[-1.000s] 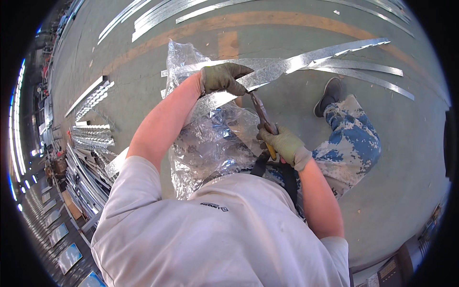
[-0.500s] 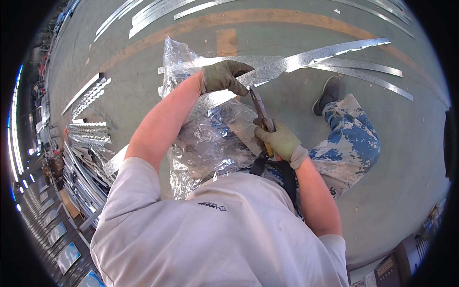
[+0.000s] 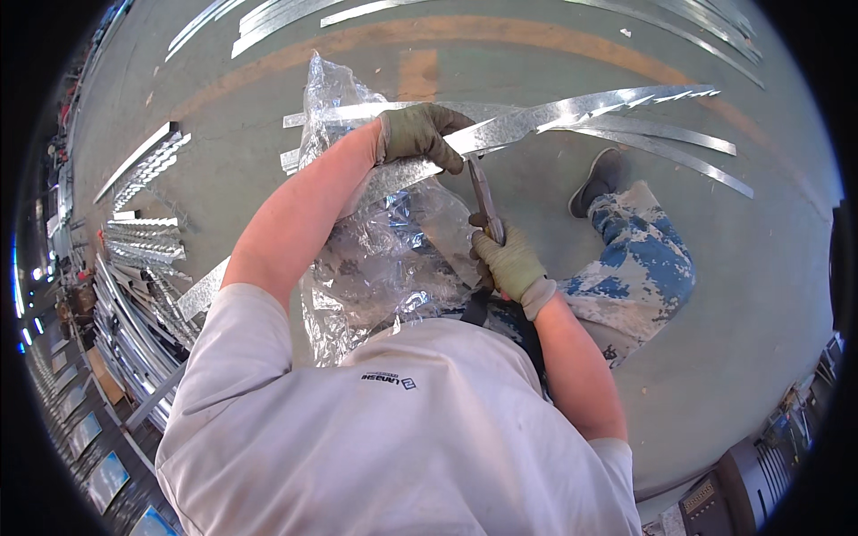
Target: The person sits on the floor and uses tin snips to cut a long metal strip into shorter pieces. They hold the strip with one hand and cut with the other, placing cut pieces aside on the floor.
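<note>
My left hand (image 3: 418, 136), in a grey-green glove, is closed around a long galvanized metal strip (image 3: 572, 111). The strip crosses in front of me, its far right end rising in a jagged, notched edge. In my gloved right hand (image 3: 511, 263) is a pair of tin snips (image 3: 483, 195). Their jaws point up to the strip's near edge, beside my left fingertips; whether they bite into the metal I cannot make out. Crumpled clear plastic film (image 3: 357, 268) drapes over my lap and left leg, under the strip.
Two more flat strips (image 3: 666, 154) lie on the floor beyond, fanning to the right near my shoe (image 3: 597, 179). Stacks of corrugated metal pieces (image 3: 143, 239) and curved metal lengths (image 3: 134, 330) lie at the left. More strips (image 3: 286, 22) rest at the far side.
The view has shifted slightly, moving the scene a little left. The snips' handles, partly visible before, are now mostly covered by my right hand. Both hands keep their holds.
</note>
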`<control>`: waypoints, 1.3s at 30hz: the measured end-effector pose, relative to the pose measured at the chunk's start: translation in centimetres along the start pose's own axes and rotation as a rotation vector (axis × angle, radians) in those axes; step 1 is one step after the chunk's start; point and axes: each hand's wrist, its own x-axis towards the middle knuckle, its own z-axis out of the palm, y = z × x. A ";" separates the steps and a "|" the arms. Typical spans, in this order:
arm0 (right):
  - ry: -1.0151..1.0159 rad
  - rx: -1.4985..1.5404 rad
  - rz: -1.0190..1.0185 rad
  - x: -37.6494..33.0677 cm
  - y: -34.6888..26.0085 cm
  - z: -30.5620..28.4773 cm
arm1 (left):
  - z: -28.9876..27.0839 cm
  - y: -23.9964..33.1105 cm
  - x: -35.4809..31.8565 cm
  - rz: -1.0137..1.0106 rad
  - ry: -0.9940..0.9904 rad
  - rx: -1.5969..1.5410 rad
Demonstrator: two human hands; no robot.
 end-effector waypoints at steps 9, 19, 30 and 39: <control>0.362 -0.715 -0.161 -1.0 -2.4 1.5 | -0.1 0.1 0.3 0.047 0.015 0.043; 0.524 -1.064 0.046 -2.7 -5.7 4.7 | -1.9 -2.4 3.1 0.050 -0.051 -0.081; 0.577 -1.163 0.019 -3.4 -6.9 5.1 | -1.6 -2.1 3.2 0.013 -0.039 0.031; 0.518 -1.083 0.132 -3.9 -6.4 5.3 | 0.2 -0.6 1.3 0.038 -0.007 0.186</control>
